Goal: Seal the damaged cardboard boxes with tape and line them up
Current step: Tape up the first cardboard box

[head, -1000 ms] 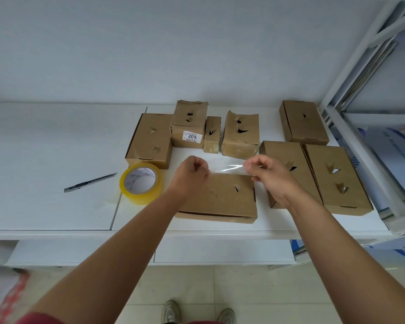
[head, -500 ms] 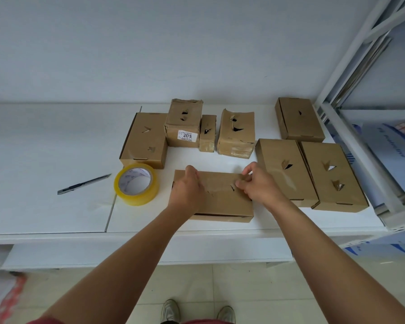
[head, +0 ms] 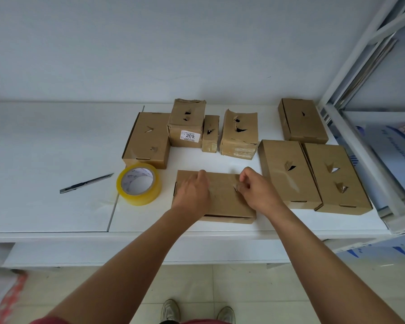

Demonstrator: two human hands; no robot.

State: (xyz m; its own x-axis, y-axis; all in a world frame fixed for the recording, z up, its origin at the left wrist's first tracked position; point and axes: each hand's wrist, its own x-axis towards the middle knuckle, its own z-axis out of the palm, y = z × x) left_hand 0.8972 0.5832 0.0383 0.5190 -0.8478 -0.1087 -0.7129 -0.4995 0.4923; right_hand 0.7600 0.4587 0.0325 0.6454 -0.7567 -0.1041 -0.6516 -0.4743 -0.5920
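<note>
I'm looking at a white table [head: 45, 206]: eight cardboard boxes [head: 289, 174] lie on it (most with torn holes), plus a tape roll [head: 139, 184] and a utility knife [head: 86, 183].

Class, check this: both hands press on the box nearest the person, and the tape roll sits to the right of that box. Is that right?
Not quite. The head view shows the tape roll to the left of that box. The left hand and right hand do press on it.

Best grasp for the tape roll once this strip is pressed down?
Take the tape roll from above, lying flat with its core hole facing up: thumb inside the core, fingers on the outer yellow wall. The left hand is nearer; the utility knife lies apart, so the left side is free.
</note>
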